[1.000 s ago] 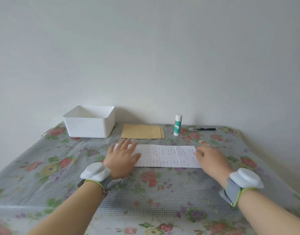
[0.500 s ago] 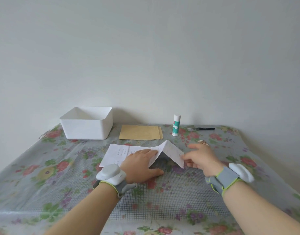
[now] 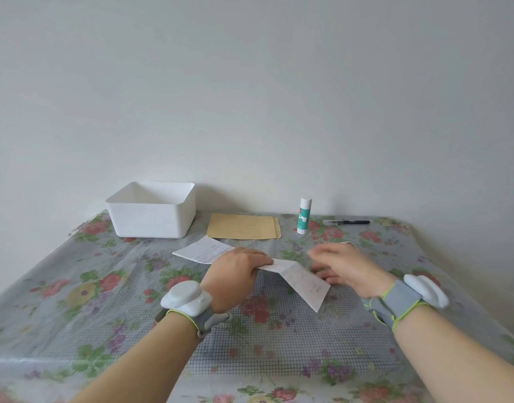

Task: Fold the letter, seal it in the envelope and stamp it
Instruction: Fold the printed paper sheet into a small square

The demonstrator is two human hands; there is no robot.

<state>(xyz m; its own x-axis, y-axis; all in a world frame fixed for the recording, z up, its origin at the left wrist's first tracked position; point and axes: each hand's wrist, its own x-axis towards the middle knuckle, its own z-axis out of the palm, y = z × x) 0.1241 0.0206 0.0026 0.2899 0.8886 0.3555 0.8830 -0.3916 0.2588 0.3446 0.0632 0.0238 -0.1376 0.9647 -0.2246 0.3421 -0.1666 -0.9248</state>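
Two hands work the first step, the fold: my left hand [image 3: 235, 271] pinches the letter [image 3: 303, 283] at its raised ridge, and the sheet's far end rests on the tabletop [image 3: 279, 344] before the envelope [image 3: 244, 226]. My right hand [image 3: 346, 269] is blurred, so I can't tell its grip. Next I should align the edges and crease. Half a second ago my left palm lay flat on the sheet.
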